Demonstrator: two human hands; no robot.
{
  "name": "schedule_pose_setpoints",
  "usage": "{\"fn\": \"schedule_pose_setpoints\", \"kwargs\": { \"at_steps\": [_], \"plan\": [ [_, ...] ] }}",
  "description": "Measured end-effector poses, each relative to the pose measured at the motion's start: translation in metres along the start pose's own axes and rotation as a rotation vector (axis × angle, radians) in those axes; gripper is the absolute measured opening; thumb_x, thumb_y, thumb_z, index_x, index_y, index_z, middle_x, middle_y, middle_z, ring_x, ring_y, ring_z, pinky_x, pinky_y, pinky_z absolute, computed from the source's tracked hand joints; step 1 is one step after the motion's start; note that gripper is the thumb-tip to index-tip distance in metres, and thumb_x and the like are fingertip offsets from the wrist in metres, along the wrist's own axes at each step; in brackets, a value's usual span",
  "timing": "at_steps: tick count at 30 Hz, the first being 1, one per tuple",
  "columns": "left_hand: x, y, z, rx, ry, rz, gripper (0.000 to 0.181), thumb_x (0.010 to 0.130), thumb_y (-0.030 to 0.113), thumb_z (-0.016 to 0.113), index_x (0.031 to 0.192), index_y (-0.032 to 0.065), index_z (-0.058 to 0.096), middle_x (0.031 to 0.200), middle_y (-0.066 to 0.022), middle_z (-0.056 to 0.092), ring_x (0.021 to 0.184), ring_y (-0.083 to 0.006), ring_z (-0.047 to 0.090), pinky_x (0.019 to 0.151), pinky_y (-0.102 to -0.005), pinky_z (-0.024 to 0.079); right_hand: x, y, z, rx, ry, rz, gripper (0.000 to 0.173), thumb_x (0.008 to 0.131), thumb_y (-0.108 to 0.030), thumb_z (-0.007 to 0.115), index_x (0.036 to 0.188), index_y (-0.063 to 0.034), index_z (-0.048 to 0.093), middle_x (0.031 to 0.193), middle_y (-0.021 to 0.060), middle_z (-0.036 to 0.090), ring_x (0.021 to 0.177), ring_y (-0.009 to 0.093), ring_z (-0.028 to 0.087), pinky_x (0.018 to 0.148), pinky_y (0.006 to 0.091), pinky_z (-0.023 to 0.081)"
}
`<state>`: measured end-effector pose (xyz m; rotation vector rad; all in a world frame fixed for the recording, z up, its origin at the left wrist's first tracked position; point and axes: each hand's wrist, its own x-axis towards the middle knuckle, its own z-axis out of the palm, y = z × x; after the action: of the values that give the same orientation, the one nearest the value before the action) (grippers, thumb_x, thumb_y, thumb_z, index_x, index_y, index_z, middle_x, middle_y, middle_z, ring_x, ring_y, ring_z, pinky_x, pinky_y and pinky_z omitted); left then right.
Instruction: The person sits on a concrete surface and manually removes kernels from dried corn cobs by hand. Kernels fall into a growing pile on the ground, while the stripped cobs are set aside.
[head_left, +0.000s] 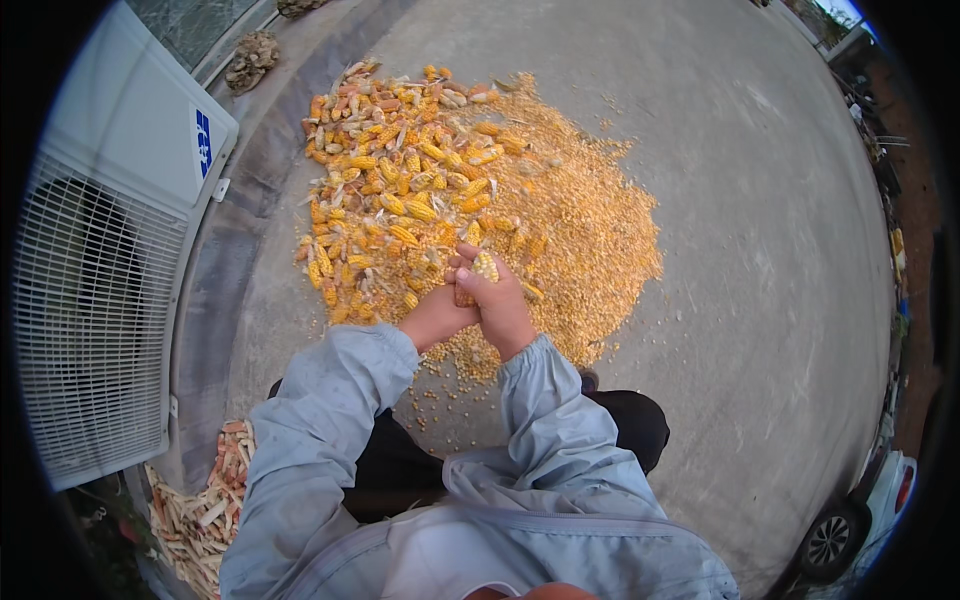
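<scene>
My left hand (441, 316) and my right hand (504, 306) meet over the near edge of a corn pile. Both are closed around an ear of corn (486, 266) with pale yellow kernels at its upper end. A reddish cob part (464, 295) shows below my right thumb; whether it belongs to the same ear, I cannot tell. Fingers hide much of what is held. Just beyond my hands lie many unshelled yellow ears (420, 210), some with dry husk scraps. Loose kernels (592, 225) spread in a heap to the right and towards my feet.
A white outdoor air-conditioner unit (97, 300) stands at the left. Bare cobs (199, 525) are piled at the lower left. A rough stone (252, 61) rests near the wall. Concrete ground (750, 247) extends right, with a parked car (889, 495) at the lower right.
</scene>
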<state>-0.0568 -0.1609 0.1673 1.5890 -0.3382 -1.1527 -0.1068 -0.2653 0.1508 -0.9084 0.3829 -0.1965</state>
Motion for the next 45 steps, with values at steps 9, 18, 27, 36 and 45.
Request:
{"fn": "schedule_pose_setpoints", "kwargs": {
  "at_steps": [9,18,27,36,45],
  "plan": [
    [-0.008,-0.018,-0.016,-0.824,-0.652,-0.242,0.028,0.080,0.008,0.058,0.107,0.0069,0.049,0.059,0.0011,0.041,0.042,-0.0064,0.033,0.037,-0.0229,0.027,0.000,-0.011,0.000,0.072,0.091,0.031,0.026,0.087,-0.010,0.060,0.111,-0.0018,0.054,0.082,0.0072,0.062,0.066,0.015,0.060,0.053,0.0260,0.048],
    [-0.005,-0.003,-0.018,-0.520,0.076,0.166,0.030,0.083,0.008,0.061,0.110,0.0028,0.049,0.078,-0.0034,0.053,0.065,-0.0117,0.051,0.059,-0.0279,0.045,0.006,0.005,-0.017,0.257,0.159,-0.031,0.020,0.089,-0.015,0.059,0.106,-0.0058,0.053,0.093,0.0075,0.061,0.079,0.017,0.060,0.065,0.0300,0.049],
    [0.002,-0.002,-0.016,-0.268,0.130,0.257,0.038,0.082,0.007,0.060,0.119,0.0028,0.048,0.108,-0.0057,0.060,0.099,-0.0134,0.056,0.084,-0.0294,0.046,0.003,0.006,-0.013,-0.028,0.165,-0.012,0.031,0.090,-0.014,0.054,0.119,-0.0015,0.053,0.107,0.0093,0.059,0.098,0.020,0.057,0.084,0.0332,0.046],
    [0.002,-0.009,-0.001,0.506,0.227,0.261,0.032,0.081,0.020,0.059,0.108,0.0019,0.055,0.094,-0.0159,0.065,0.080,-0.0300,0.064,0.072,-0.0386,0.049,-0.002,-0.002,0.002,0.009,0.057,-0.012,0.032,0.090,-0.013,0.056,0.118,0.0018,0.051,0.097,0.0109,0.062,0.088,0.020,0.060,0.079,0.0338,0.051],
    [0.000,-0.023,0.013,0.182,-0.002,0.085,0.022,0.079,0.020,0.058,0.089,0.0001,0.058,0.067,-0.0124,0.060,0.058,-0.0235,0.059,0.054,-0.0353,0.045,0.005,0.003,-0.014,0.072,0.196,0.082,0.023,0.086,-0.016,0.064,0.100,0.0001,0.056,0.079,0.0050,0.061,0.067,0.014,0.059,0.059,0.0261,0.049]
  ]
}}
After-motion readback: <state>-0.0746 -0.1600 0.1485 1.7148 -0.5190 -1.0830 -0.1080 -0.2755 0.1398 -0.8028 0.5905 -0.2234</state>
